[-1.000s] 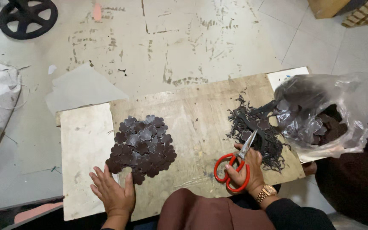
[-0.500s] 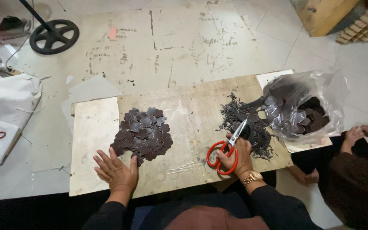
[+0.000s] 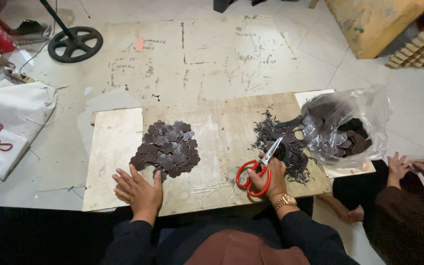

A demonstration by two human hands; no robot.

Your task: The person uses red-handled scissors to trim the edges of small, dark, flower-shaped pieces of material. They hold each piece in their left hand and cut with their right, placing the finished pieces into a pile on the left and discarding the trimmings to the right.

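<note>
My left hand (image 3: 137, 190) lies flat on the wooden board (image 3: 222, 132), fingers spread, its fingertips at the near edge of a pile of dark brown flower-shaped cut-outs (image 3: 166, 148). My right hand (image 3: 269, 178) grips red-handled scissors (image 3: 258, 170), blades pointing up and right into a heap of dark brown trimmings (image 3: 283, 145). A gold watch sits on that wrist.
A clear plastic bag (image 3: 344, 127) with more dark pieces lies at the board's right end. Another person's hands (image 3: 413, 169) are at the right edge. A white cloth bundle (image 3: 11, 127) lies left, a black round stand base (image 3: 74, 43) far left, a wooden box (image 3: 374, 22) top right.
The view has tilted and shifted. My left hand has slid a little right toward the cut-out pile. The scissors stay in my right hand by the trimmings.
</note>
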